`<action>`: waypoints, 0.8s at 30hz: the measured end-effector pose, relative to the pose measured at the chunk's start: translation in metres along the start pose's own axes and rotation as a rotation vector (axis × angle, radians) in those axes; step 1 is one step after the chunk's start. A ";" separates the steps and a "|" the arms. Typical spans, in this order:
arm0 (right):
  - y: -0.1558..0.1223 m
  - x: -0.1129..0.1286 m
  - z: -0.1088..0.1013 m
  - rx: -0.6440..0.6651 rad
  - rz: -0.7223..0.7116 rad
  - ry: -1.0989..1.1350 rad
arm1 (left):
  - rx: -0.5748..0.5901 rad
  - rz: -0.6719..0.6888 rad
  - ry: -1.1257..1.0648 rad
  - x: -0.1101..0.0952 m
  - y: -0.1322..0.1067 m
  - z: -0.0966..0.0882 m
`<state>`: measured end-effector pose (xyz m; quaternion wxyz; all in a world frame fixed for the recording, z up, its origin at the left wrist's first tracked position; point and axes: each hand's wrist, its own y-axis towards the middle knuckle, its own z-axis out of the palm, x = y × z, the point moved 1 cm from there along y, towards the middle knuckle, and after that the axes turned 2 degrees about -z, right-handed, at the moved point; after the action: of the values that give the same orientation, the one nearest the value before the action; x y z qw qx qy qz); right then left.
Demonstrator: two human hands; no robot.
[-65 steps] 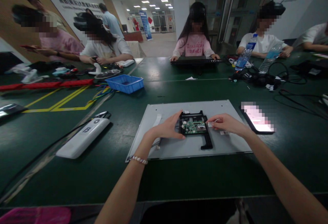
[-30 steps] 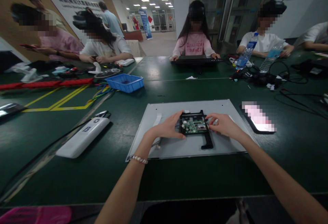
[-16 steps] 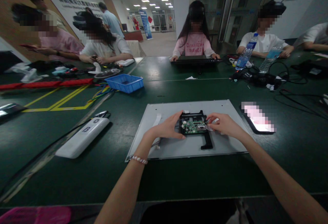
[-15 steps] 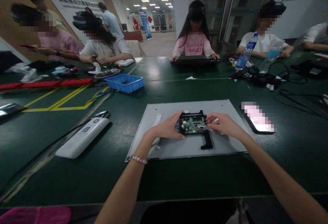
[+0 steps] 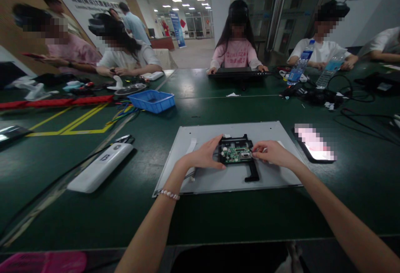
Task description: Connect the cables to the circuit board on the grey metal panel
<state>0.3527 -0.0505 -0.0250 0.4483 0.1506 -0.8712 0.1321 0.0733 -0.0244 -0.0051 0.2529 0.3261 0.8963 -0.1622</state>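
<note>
A grey metal panel (image 5: 218,181) lies flat on the green table in front of me. On it sits a black frame (image 5: 251,175) holding a small green circuit board (image 5: 235,153). My left hand (image 5: 204,156) rests with its fingers spread on the frame's left edge. At the board's right edge my right hand (image 5: 272,153) is pinched on a small pale strip, too small to name.
A white device (image 5: 100,167) with a cable lies to my left, a phone (image 5: 314,143) to my right. Further off stand a blue tray (image 5: 152,101), water bottles (image 5: 299,66) and tangled cables (image 5: 328,96). Several other people sit around the table.
My right hand, which was a little right of the board with the strip, has come in to the board's right edge. My left hand has stayed put.
</note>
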 end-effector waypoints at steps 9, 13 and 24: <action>0.000 0.000 0.000 0.007 -0.024 -0.031 | -0.011 0.014 -0.001 0.001 0.000 0.001; 0.000 0.000 0.000 -0.012 -0.041 -0.048 | -0.006 -0.001 0.009 0.000 0.000 0.000; -0.001 -0.010 -0.024 -0.153 0.053 -0.177 | 0.009 -0.005 -0.002 -0.002 -0.002 0.000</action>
<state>0.3759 -0.0410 -0.0200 0.3763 0.1038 -0.9185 0.0634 0.0734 -0.0263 -0.0035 0.2519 0.3248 0.8961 -0.1674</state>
